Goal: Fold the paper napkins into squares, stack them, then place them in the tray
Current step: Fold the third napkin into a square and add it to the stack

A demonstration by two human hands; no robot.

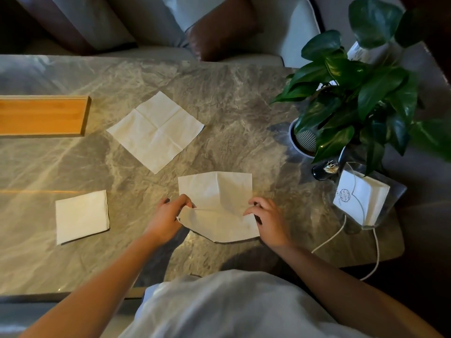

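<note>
A white paper napkin (217, 206) lies half folded on the marble table in front of me, its near part lifted. My left hand (168, 215) pinches its left edge and my right hand (266, 219) pinches its right edge. Farther back an unfolded napkin (156, 130) lies flat, turned like a diamond, with crease lines across it. A napkin folded into a square (81, 217) lies to the left. The wooden tray (41, 115) sits at the far left edge of the view with nothing visible in it.
A potted plant (353, 98) with large green leaves stands at the right. Near it are a dark toothpick holder (327, 170) and a clear holder with packed napkins (361, 198). A white cable (341, 228) runs off the table's right edge. Cushions (219, 28) lie beyond the table.
</note>
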